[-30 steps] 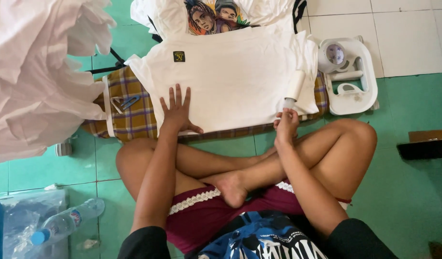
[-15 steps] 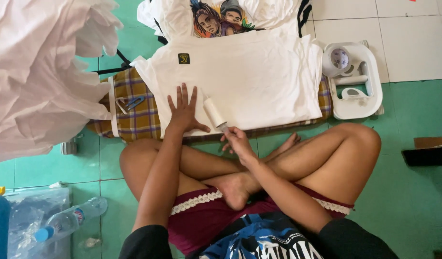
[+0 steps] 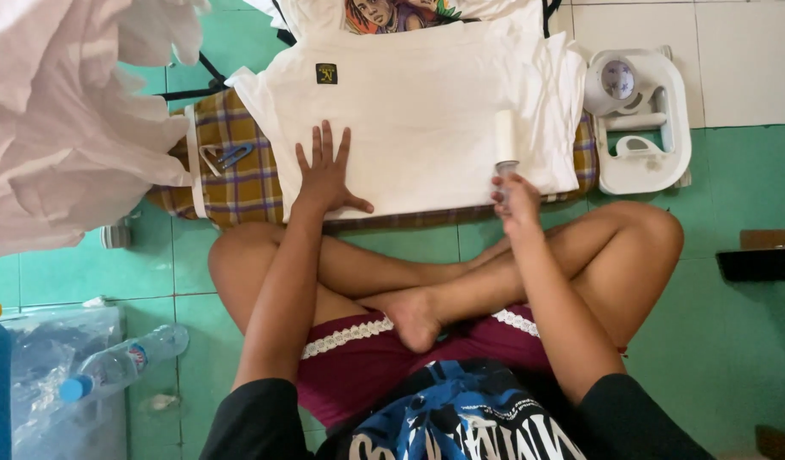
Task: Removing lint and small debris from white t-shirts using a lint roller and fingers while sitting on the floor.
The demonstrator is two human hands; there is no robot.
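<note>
Fingers of the left hand lie spread and flat on the white T-shirt, gripping nothing, pressing the cloth down near the near edge of the plaid-covered board. The right hand is curled shut around the handle of a lint roller, which rests on the shirt toward the board's right end, close to the near edge.

The roller's long axis runs straight away from the person, across the board's short side, with the white roll pointing to the far edge and the handle toward the crossed legs.

Judging from this, the main risk is the cloth bunching or dragging: the flat hand sits well apart from the roller, so the sticky roll could lift the fabric at the right side and crease it. A stroke running off the right end could also bring the roller against the white plastic tray just beside the board. The folded sleeve near the roller could catch and flip over.
</note>
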